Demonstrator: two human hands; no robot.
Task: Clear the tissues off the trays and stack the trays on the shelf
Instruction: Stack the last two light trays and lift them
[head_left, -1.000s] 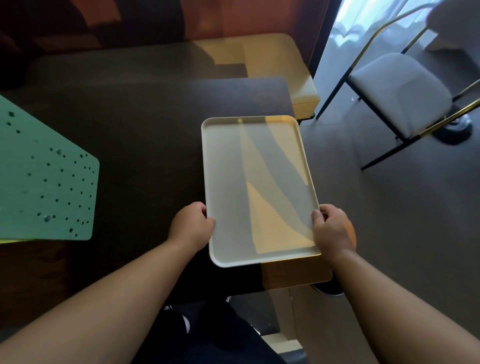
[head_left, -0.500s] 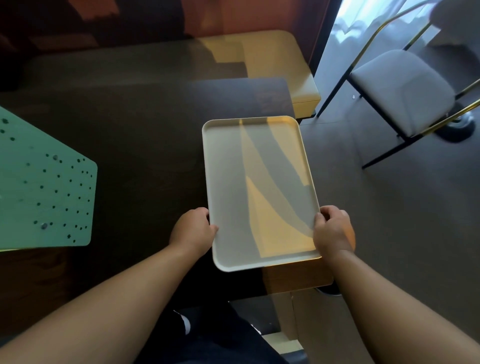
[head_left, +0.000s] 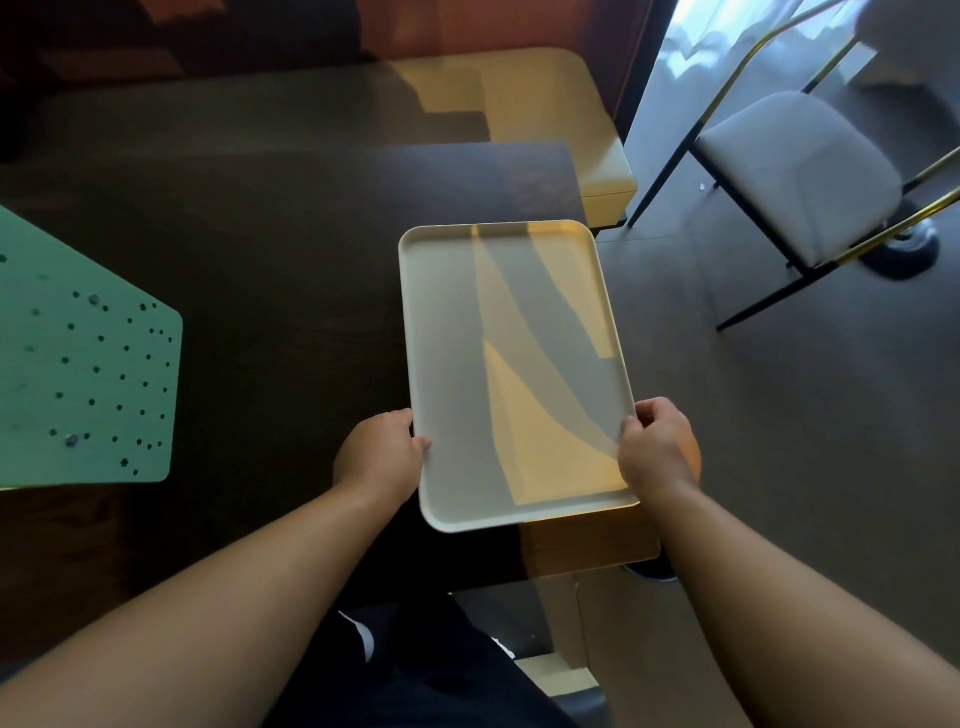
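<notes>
A cream rectangular tray (head_left: 452, 332) with nothing on it is held over the right end of the dark table (head_left: 270, 234). My left hand (head_left: 382, 457) grips its left long edge near the close corner. My right hand (head_left: 657, 449) grips the right long edge opposite, thumb on the rim. A green tray (head_left: 78, 374) speckled with dark spots lies at the table's left side. No tissues show in this view, and no shelf is in sight.
A cushioned bench (head_left: 550, 109) runs behind the table. To the right on the grey floor stands a chair (head_left: 795, 171) with a pale seat and gold-and-black frame. The table's right edge (head_left: 597, 540) sits just under the held tray.
The cream tray has shifted slightly toward me and lower in view, both hands keeping their grip. The green tray has slid a little left in view as my head moved.
</notes>
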